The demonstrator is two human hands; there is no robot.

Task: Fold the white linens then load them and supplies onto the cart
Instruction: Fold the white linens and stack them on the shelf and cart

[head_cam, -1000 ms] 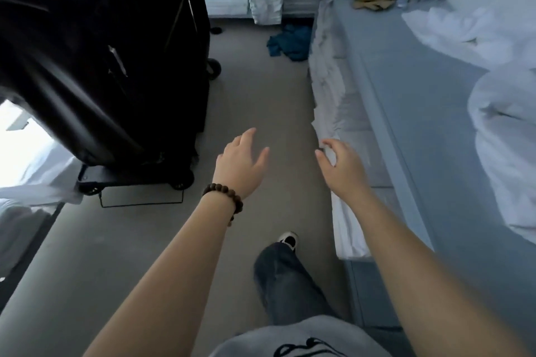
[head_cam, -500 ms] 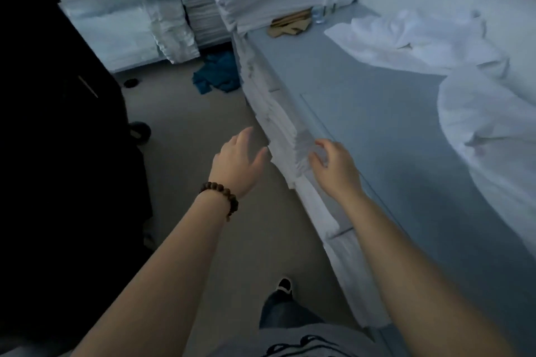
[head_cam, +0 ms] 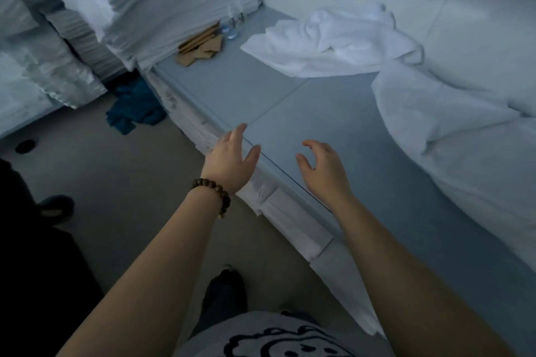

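Note:
A crumpled white linen (head_cam: 330, 40) lies at the far end of the grey table (head_cam: 290, 101). A larger white sheet (head_cam: 452, 136) is heaped along the table's right side. My left hand (head_cam: 232, 158), with a bead bracelet at the wrist, hovers over the table's near edge, fingers straight and empty. My right hand (head_cam: 324, 166) hangs above the bare tabletop with fingers loosely curled, holding nothing. Both hands are well short of the linens. The black cart (head_cam: 32, 269) shows only as a dark mass at the lower left.
Tall stacks of folded white linen (head_cam: 162, 3) fill the far left and back. More folded linen (head_cam: 278, 206) sits under the table edge. Brown cardboard pieces (head_cam: 200, 48) and small clear bottles (head_cam: 233, 27) lie on the table's far corner. A blue cloth (head_cam: 133, 109) lies on the floor.
My view has swung right, away from the black cart and toward the table. Both hands moved from over the floor to over the table's edge and top, still empty.

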